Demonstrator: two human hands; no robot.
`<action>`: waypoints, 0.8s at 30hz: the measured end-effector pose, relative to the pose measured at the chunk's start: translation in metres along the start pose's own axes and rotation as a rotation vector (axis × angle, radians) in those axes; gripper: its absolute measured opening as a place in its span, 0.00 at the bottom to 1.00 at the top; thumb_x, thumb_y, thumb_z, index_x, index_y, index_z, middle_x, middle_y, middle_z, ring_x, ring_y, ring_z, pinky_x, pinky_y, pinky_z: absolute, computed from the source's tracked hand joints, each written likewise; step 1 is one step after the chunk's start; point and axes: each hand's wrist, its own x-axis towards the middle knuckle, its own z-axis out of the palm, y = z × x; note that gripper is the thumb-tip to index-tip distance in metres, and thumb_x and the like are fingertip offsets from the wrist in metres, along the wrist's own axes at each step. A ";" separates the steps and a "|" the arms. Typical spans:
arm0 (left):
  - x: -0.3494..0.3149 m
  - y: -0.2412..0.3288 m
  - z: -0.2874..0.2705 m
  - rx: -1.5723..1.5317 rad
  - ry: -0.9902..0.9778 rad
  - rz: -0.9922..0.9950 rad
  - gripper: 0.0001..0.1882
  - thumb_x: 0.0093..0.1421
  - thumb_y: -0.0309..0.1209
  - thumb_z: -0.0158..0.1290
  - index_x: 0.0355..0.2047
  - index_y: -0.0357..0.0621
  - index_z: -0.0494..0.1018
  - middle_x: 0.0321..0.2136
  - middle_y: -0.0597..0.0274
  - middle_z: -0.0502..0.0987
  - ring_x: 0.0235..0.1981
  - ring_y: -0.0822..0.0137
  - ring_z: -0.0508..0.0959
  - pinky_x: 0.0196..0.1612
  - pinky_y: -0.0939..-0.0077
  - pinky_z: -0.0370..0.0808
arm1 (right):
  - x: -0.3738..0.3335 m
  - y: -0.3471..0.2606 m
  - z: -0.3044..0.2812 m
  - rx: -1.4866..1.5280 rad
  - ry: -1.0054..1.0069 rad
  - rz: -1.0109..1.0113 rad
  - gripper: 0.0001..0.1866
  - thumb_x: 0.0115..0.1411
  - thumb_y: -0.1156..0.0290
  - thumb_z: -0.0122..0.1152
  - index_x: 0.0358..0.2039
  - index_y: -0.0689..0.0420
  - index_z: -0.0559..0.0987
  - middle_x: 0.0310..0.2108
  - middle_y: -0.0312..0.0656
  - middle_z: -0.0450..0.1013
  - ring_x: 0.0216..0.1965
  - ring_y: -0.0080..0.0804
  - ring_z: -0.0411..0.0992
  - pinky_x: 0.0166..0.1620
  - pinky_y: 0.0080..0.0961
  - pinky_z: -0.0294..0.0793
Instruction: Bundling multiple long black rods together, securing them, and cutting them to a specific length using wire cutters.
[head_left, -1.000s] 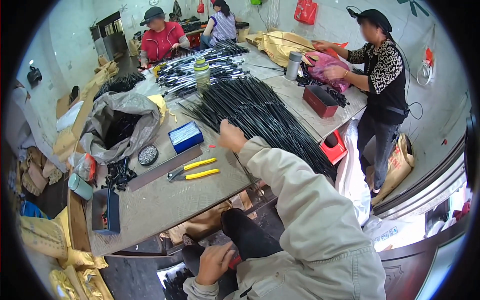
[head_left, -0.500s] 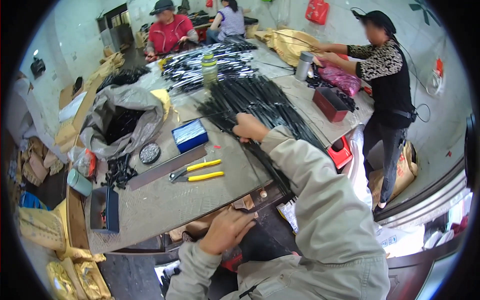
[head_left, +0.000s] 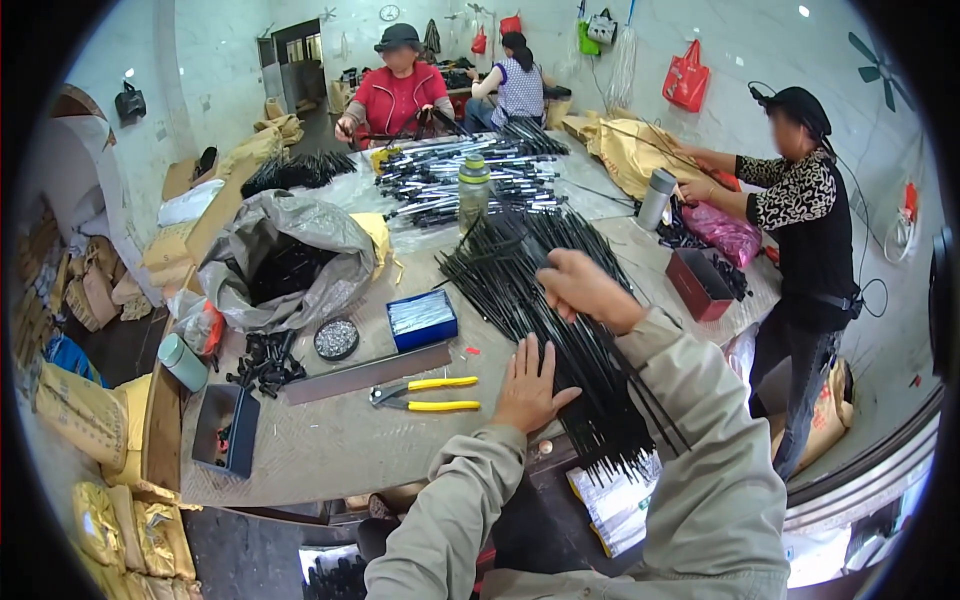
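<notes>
A wide heap of long thin black rods (head_left: 520, 270) lies on the table in front of me, their ends hanging past the near edge. My right hand (head_left: 590, 285) is closed over the heap, slightly blurred, with a few of the rods in its grip; these slant down beside my right sleeve. My left hand (head_left: 530, 388) lies flat on the table near its front edge, fingers spread, its thumb beside the rods. Left of it rest pliers with yellow handles (head_left: 430, 393). Behind them are a metal strip (head_left: 370, 372) and a blue box of thin silvery pieces (head_left: 421, 320).
A round dish (head_left: 336, 339), black parts (head_left: 268, 362), a dark bin (head_left: 224, 430) and a grey sack (head_left: 225, 270) are at left. A bottle (head_left: 474, 195) stands behind the rods, a dark red box (head_left: 698, 285) right. Co-workers are at the table's far and right sides.
My left hand has risen from below the table edge and now lies flat on the tabletop. My right hand has shifted over the rods. The view has tilted up, showing more of the room.
</notes>
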 end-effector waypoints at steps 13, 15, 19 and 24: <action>-0.044 0.022 -0.051 -0.204 -0.065 0.104 0.31 0.56 0.44 0.51 0.52 0.33 0.62 0.51 0.38 0.64 0.50 0.45 0.66 0.50 0.63 0.65 | 0.029 -0.112 -0.002 0.372 0.624 -0.763 0.07 0.63 0.66 0.45 0.29 0.55 0.66 0.15 0.30 0.60 0.14 0.17 0.57 0.17 0.17 0.55; -0.068 0.045 -0.098 -0.298 -0.182 0.104 0.24 0.56 0.40 0.52 0.47 0.35 0.68 0.43 0.45 0.72 0.39 0.47 0.75 0.40 0.66 0.73 | 0.034 -0.078 0.033 0.269 0.682 -0.782 0.08 0.63 0.67 0.45 0.29 0.57 0.66 0.15 0.29 0.59 0.16 0.16 0.56 0.19 0.18 0.56; -0.091 0.064 -0.144 -0.463 -0.085 0.149 0.19 0.56 0.35 0.53 0.46 0.39 0.69 0.40 0.51 0.75 0.36 0.50 0.76 0.39 0.69 0.74 | 0.028 0.002 0.109 0.253 0.586 -0.665 0.08 0.62 0.70 0.47 0.28 0.60 0.67 0.17 0.34 0.63 0.19 0.20 0.61 0.23 0.21 0.62; -0.077 0.066 -0.196 -0.631 0.382 -0.017 0.18 0.58 0.31 0.51 0.48 0.37 0.67 0.41 0.55 0.75 0.44 0.63 0.75 0.45 0.74 0.71 | 0.019 -0.032 0.104 0.044 0.434 -0.641 0.04 0.59 0.73 0.49 0.32 0.61 0.69 0.18 0.38 0.66 0.21 0.22 0.64 0.24 0.23 0.63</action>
